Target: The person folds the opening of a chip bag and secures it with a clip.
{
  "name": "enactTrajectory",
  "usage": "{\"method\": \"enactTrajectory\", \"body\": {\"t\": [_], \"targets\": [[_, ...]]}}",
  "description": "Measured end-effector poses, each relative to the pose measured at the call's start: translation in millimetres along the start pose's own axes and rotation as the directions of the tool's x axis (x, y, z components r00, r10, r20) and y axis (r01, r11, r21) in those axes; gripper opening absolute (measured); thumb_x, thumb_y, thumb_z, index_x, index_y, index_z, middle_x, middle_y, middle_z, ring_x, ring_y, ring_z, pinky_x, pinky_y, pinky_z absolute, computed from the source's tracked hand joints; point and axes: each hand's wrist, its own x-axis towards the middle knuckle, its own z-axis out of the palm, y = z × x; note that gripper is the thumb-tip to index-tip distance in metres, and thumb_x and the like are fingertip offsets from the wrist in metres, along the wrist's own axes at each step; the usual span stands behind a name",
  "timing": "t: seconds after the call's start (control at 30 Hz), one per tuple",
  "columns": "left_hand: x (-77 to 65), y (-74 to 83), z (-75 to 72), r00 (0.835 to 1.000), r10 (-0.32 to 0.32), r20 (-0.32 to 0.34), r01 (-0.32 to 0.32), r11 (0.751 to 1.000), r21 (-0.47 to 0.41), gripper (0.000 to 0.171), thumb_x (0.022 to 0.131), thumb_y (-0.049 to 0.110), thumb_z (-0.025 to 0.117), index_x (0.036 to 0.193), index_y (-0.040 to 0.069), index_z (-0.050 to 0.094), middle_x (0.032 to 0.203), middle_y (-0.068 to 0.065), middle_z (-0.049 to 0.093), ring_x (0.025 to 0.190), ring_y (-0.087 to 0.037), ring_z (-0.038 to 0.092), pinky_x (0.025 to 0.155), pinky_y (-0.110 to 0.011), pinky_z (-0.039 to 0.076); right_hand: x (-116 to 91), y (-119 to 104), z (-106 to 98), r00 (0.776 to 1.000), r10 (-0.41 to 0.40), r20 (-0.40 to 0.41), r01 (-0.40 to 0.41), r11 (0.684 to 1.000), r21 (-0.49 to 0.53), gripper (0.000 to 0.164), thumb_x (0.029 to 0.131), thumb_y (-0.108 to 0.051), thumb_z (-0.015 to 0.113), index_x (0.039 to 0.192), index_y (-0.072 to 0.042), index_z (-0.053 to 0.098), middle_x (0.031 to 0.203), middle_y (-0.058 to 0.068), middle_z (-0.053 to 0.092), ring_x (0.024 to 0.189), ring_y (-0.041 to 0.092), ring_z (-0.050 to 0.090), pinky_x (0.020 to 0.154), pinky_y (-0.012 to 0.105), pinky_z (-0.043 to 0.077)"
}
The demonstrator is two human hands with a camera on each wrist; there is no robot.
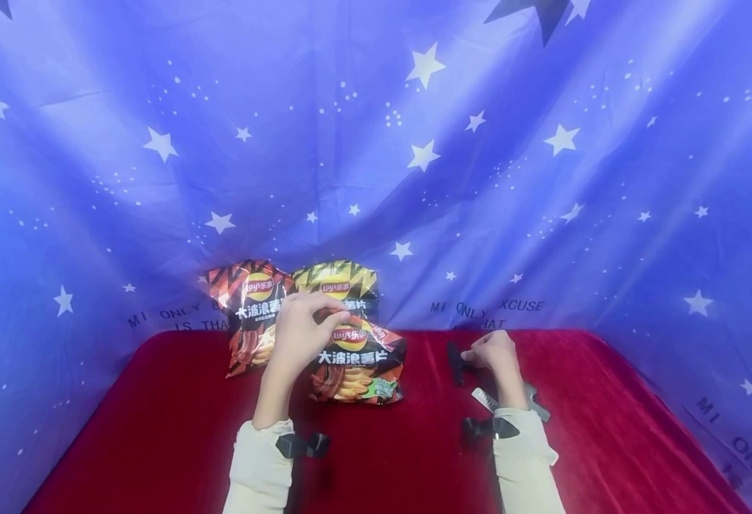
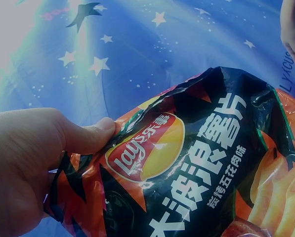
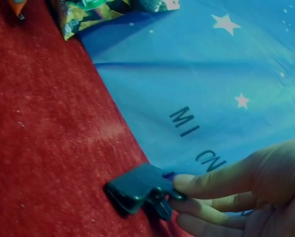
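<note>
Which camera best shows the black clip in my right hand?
The right wrist view: the black clip appears large, its body clear and the right hand pinching one end. The head view shows it only as a small dark strip beside that hand; the left wrist view doesn't show it.

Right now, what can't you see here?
Head view: lower part of the yellow chip bag, behind the front chip bag and left hand.
Left wrist view: the front chip bag's bottom, cut off by the picture's edge.
Right wrist view: part of the black clip, covered by the right fingers.
Head view: whether the pale strip and grey thing join; the right arm covers between them.
</note>
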Motion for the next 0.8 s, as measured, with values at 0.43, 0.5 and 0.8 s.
{"method": "enactTrajectory", "body": {"t": [0.43, 0.5, 0.8], "targets": [[2.1, 2.8, -0.2, 0.999, 0.029, -0.018, -0.029, 0.999, 0.012, 0.008, 0.083, 0.017, 0.084, 0.09, 0.015, 0.081, 0.094, -0.001, 0.08, 0.087, -0.023, 0.071, 0.11, -0.047, 0.039, -8, -24, 17, 0.964, -0.087, 0.252, 0.07, 0.995, 0.076, 0.009, 0.082, 0.001, 0.071, 0.087, 0.009, 0.073, 0.066, -0.001, 0.065, 0.063, 0.01, 0.06, 0.066, 0.034, 0.061], [2.1, 3.0, -0.7, 0.999, 0.03, -0.018, -0.03, 0.999, 0.014, 0.009, 0.083, 0.018, 0.084, 0.091, 0.014, 0.081, 0.094, -0.002, 0.08, 0.089, -0.024, 0.072, 0.11, -0.048, 0.039, -11, -27, 18, 0.955, -0.09, 0.283, 0.066, 0.993, 0.095, 0.005, 0.084, 0.001, 0.069, 0.085, 0.006, 0.07, 0.071, 0.002, 0.066, 0.063, 0.012, 0.062, 0.067, 0.037, 0.062], [-2.8, 3.1, 1.0, 1.0, 0.01, -0.003, -0.01, 1.0, 0.023, 0.008, 0.085, 0.018, 0.083, 0.092, 0.015, 0.081, 0.095, -0.001, 0.08, 0.096, -0.025, 0.072, 0.11, -0.047, 0.038, -17, -32, 11, 0.943, -0.155, 0.293, 0.062, 0.951, 0.304, 0.034, 0.092, 0.001, 0.068, 0.118, 0.019, 0.054, 0.1, 0.024, 0.068, 0.063, 0.018, 0.071, 0.064, 0.035, 0.063]]}}
